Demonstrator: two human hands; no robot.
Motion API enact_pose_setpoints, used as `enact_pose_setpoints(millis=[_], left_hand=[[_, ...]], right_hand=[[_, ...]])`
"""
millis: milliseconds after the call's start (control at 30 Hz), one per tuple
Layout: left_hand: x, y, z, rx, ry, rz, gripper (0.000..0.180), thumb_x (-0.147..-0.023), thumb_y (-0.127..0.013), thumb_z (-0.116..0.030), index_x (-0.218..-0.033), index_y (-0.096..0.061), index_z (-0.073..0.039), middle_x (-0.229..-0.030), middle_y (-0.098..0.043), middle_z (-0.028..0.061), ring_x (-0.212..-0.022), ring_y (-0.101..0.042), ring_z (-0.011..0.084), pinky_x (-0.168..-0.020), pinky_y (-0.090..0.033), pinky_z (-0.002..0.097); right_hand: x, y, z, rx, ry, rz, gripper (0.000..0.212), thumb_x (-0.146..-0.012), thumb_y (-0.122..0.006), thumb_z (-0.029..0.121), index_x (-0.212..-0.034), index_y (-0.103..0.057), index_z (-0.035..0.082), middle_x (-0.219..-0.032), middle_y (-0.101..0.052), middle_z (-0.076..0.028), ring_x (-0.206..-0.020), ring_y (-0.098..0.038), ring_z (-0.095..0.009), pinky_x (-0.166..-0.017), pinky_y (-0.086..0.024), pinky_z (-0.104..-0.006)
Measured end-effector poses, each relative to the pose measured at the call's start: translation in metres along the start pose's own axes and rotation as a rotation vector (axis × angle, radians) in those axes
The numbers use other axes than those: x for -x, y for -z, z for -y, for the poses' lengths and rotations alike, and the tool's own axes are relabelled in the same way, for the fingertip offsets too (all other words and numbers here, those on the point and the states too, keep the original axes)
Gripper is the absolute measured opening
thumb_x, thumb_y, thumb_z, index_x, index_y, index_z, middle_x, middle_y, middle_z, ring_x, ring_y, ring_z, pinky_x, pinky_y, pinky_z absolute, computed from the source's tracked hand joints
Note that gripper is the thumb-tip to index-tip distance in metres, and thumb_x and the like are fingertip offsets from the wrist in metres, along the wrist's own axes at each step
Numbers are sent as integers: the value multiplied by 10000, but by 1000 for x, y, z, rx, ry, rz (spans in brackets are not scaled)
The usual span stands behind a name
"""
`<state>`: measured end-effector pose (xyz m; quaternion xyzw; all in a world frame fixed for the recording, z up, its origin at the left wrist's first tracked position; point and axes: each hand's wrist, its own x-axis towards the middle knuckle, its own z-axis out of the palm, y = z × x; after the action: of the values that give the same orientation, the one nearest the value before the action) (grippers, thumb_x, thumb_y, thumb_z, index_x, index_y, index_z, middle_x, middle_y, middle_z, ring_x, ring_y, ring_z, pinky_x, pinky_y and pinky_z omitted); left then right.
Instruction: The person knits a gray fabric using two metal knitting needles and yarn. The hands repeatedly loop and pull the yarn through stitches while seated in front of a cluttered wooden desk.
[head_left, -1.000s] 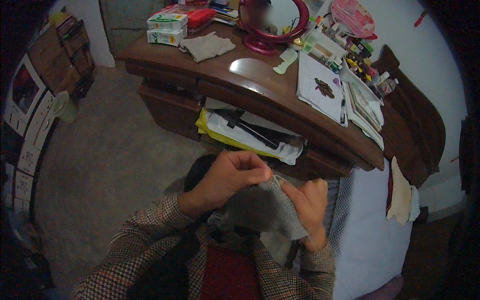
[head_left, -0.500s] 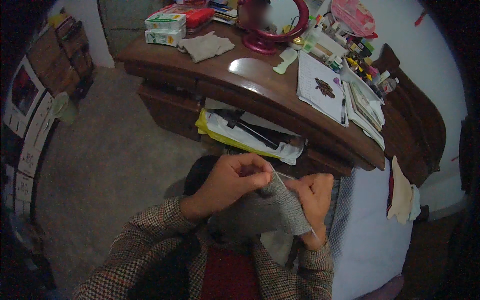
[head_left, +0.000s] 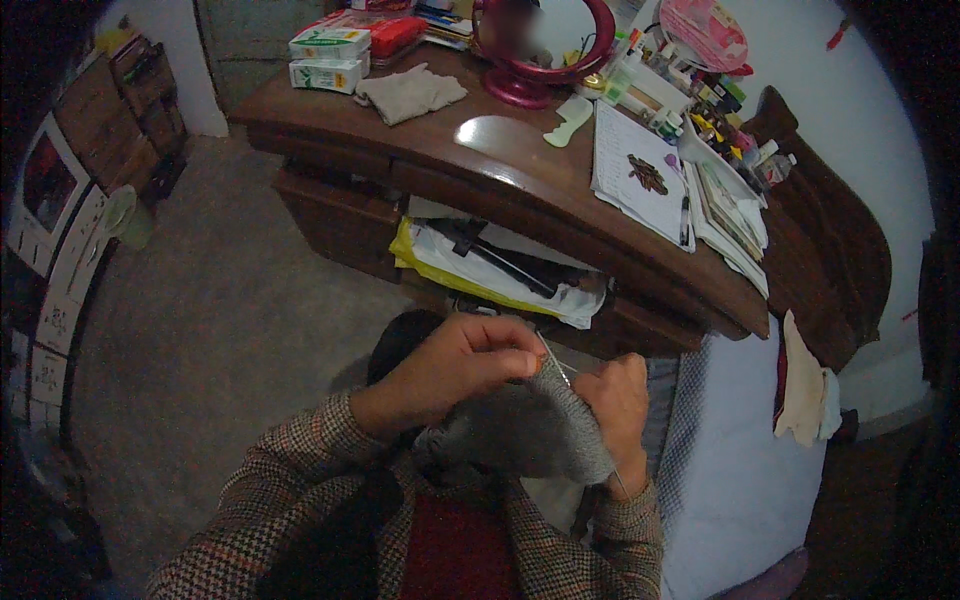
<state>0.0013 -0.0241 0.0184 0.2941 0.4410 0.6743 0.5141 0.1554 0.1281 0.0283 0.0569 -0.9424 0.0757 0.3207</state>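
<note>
A piece of grey knitting [head_left: 530, 430] hangs between my hands in front of my lap. My left hand [head_left: 455, 365] is closed, thumb and forefinger pinching the fabric's top edge close to the tip of a thin pale knitting needle [head_left: 551, 354]. That needle runs along the right edge of the fabric, its lower end sticking out by my right wrist. On the other side my right hand [head_left: 615, 400] is closed around a second thin needle, which points left and meets the first near the top stitches. The right fingertips are partly hidden, and no loose yarn strand can be made out.
A dark wooden desk [head_left: 420, 130] stands ahead, bearing a pink-framed mirror [head_left: 525, 92], a pale green comb [head_left: 570, 121], a folded cloth [head_left: 410, 92] and papers [head_left: 635, 190]. Below is a shelf with a white-and-yellow bag [head_left: 430, 255]. A bed [head_left: 740, 460] lies at right.
My right hand has turned a little, its fingers closer together. The knitting has shifted slightly down and left, and the needles have changed angle. My left hand keeps its pinch.
</note>
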Motion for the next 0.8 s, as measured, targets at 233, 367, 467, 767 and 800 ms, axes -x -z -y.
enact_pose_setpoints(millis=[233,367,467,767,800], left_hand=[[-2,-8,-2,-47,3,-42,158,-879,-661,-163,-943,-674,-20,-830,-644,-17,-728,-562,38,-664,-453,199],[-5,-9,2,-208,-16,27,161,-874,-671,-173,-890,-687,-13,-786,-643,-17,-724,-550,28,-655,-444,197],[-1,-6,-7,-224,25,-7,162,-875,-664,-168,-900,-684,-8,-814,-651,-8,-747,-559,31,-672,-448,199],[1,1,-6,-70,-10,-24,170,-879,-606,-109,-1000,-666,-5,-930,-655,14,-848,-580,54,-765,-464,212],[2,0,-8,-110,-15,-40,171,-878,-603,-105,-1004,-666,-6,-925,-655,14,-848,-580,54,-769,-464,213]], right_hand=[[-20,6,6,-164,-191,161,267,-705,-620,102,-968,-589,64,-925,-529,-130,-854,-500,-316,-710,-408,-412],[-33,8,12,-262,-188,134,370,-725,-623,115,-1091,-601,63,-982,-538,-133,-925,-501,-328,-775,-421,-418],[-24,15,13,20,-122,49,353,-681,-655,129,-1033,-660,104,-892,-556,-69,-841,-510,-267,-727,-407,-385],[-9,20,8,79,-10,-23,343,-604,-688,158,-944,-725,161,-770,-532,6,-733,-468,-194,-662,-361,-336],[-9,20,7,69,-9,-18,346,-607,-688,158,-951,-724,160,-770,-534,6,-730,-468,-194,-660,-361,-336]])
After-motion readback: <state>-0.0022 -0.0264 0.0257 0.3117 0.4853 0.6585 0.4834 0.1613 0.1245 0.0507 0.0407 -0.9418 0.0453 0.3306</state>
